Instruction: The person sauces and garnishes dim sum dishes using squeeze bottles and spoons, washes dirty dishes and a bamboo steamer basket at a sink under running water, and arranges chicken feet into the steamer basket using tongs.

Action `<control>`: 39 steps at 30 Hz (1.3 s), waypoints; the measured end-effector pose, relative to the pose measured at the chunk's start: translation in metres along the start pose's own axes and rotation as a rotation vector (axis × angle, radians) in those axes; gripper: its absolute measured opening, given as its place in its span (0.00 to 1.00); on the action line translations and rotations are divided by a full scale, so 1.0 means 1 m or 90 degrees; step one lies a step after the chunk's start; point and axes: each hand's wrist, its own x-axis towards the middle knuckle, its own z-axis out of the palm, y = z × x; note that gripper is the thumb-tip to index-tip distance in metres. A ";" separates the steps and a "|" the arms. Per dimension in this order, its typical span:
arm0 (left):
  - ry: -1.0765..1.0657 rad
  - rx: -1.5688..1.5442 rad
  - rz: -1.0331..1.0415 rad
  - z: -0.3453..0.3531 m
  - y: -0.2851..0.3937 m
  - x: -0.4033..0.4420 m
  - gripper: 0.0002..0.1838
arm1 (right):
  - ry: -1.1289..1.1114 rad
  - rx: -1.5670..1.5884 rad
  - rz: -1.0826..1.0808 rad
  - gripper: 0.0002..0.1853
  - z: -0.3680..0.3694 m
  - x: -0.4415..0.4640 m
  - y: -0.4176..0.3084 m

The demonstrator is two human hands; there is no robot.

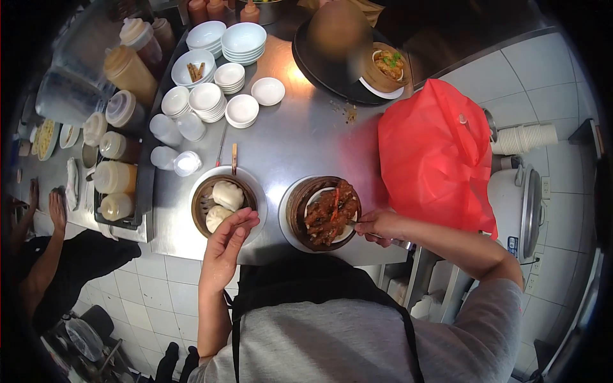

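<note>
My left hand (231,241) is open, its fingers stretched out over the near right rim of a bamboo steamer (203,205). Inside that steamer lie white steamed buns (227,195), and a white plate (258,191) is under it. My right hand (382,228) is closed around a slim metal utensil (402,244); its tip is at the food, and its exact kind is unclear. Dark, sauced chicken feet (332,214) with red strips fill a small dish in a second bamboo steamer (297,207), which stands on another white plate (285,225).
A large red bag (434,159) stands to the right. White bowls (244,41) and small dishes (205,99) are stacked behind the buns. Sauce bottles (131,70) line the left. A black tray (313,70) holds another steamer (377,73). A co-worker's hands (56,207) rest at far left.
</note>
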 end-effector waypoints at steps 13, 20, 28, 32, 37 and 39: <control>0.068 -0.003 0.030 0.031 -0.023 -0.047 0.19 | -0.048 -0.127 0.022 0.16 0.000 0.022 0.001; 0.044 0.081 -0.004 0.038 -0.039 -0.057 0.21 | -0.167 -0.339 -0.066 0.22 -0.046 -0.033 -0.001; -0.020 0.572 0.278 0.052 -0.139 -0.002 0.65 | 0.308 -0.180 -0.415 0.33 -0.029 0.044 0.038; 0.031 0.667 0.236 0.073 -0.152 0.014 0.75 | 0.422 -0.251 -0.569 0.24 -0.005 0.066 0.038; 0.074 0.616 0.285 0.074 -0.164 0.021 0.78 | 0.375 -0.081 -0.414 0.16 0.011 0.057 0.039; 0.041 0.521 0.276 0.074 -0.158 0.019 0.76 | 0.369 -0.073 -0.406 0.15 0.014 0.053 0.040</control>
